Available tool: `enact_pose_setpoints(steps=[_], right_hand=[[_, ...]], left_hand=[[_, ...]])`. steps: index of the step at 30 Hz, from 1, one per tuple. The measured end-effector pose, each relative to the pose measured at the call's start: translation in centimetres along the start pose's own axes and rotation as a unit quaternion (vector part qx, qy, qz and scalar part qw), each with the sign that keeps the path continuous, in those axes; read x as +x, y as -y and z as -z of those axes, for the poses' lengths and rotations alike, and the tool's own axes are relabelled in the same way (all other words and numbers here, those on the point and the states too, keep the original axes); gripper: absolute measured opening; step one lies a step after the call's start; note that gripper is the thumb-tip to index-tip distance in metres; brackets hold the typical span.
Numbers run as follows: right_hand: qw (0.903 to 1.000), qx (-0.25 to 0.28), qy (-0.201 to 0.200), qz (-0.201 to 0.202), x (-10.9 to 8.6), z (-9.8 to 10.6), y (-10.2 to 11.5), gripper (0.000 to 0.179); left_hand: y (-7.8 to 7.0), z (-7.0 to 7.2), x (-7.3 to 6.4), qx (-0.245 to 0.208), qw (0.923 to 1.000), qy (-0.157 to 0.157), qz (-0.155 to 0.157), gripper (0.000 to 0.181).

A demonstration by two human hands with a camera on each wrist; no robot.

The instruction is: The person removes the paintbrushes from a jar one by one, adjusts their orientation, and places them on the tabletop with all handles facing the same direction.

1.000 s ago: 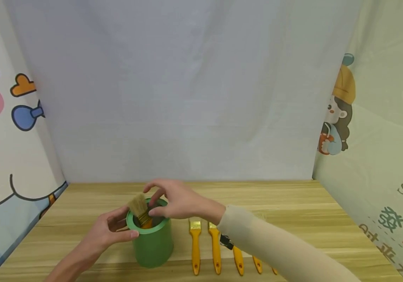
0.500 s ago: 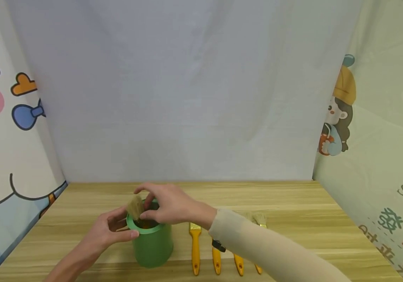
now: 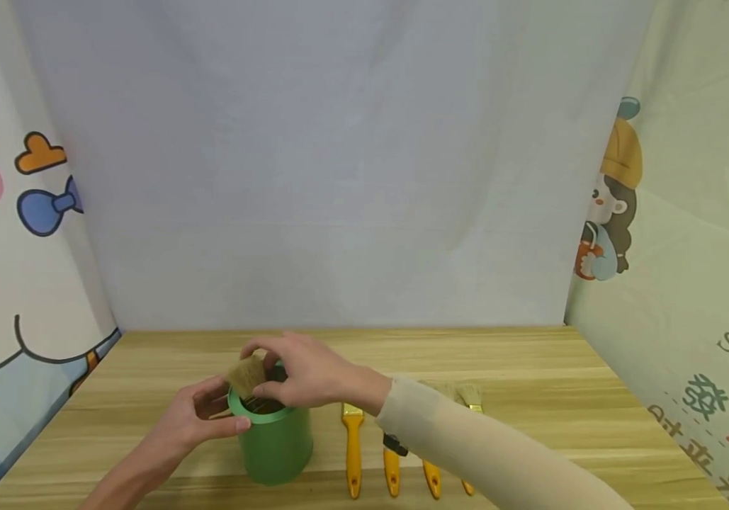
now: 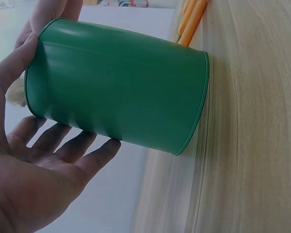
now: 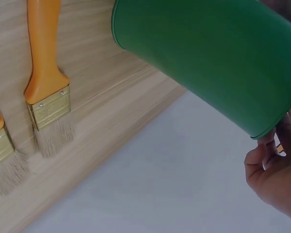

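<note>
A green cylindrical can (image 3: 277, 450) stands on the wooden table, left of centre. My left hand (image 3: 187, 419) grips it near the rim, thumb in front and fingers round the far left side; in the left wrist view the fingers (image 4: 51, 141) reach along its wall. Over the can's mouth my right hand (image 3: 313, 372) pinches a paintbrush (image 3: 245, 375) below its pale bristles. That brush leans left across the rim, its handle hidden inside the can. In the right wrist view, the right hand's curled fingers (image 5: 262, 158) are at the can's rim.
Several yellow-handled paintbrushes lie in a row right of the can, the nearest paintbrush (image 3: 353, 453) close beside it. My right sleeve (image 3: 466, 439) partly covers the others. A grey curtain (image 3: 338, 177) hangs behind the table (image 3: 530, 368).
My right hand has shifted left at the can's mouth and taken hold of the brush, whose bristles now tilt further left. The left hand and the can have stayed in place.
</note>
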State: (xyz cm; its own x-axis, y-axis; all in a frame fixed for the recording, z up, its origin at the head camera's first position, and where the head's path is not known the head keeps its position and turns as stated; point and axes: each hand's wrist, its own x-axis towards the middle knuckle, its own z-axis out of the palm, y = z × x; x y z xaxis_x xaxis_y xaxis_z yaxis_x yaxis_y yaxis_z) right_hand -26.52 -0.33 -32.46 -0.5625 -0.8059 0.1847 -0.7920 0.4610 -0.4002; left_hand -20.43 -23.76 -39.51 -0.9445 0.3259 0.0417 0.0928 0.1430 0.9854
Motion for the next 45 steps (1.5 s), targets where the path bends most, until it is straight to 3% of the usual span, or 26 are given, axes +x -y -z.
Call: enact_pose_setpoints(steps=[8, 24, 34, 45], right_hand=[[0.9972, 0.072, -0.021, 0.009, -0.3, -0.3, -0.9, 0.047], [0.9981, 0.042, -0.039, 0.021, -0.4, -0.5, -1.2, 0.054], [0.9945, 0.082, -0.06, 0.027, -0.7, -0.4, -1.3, 0.049], [0.9876, 0.118, -0.101, 0.025, -0.7, 1.5, -0.7, 0.044]], left_hand=[[0.1, 0.1, -0.1, -0.007, 0.9999, 0.01, -0.004, 0.084], [0.1, 0.1, -0.1, -0.006, 0.9999, 0.009, -0.004, 0.086], [0.1, 0.1, 0.0, -0.004, 0.9999, 0.01, -0.006, 0.087], [0.2, 0.1, 0.0, 0.005, 0.9997, 0.007, -0.022, 0.083]])
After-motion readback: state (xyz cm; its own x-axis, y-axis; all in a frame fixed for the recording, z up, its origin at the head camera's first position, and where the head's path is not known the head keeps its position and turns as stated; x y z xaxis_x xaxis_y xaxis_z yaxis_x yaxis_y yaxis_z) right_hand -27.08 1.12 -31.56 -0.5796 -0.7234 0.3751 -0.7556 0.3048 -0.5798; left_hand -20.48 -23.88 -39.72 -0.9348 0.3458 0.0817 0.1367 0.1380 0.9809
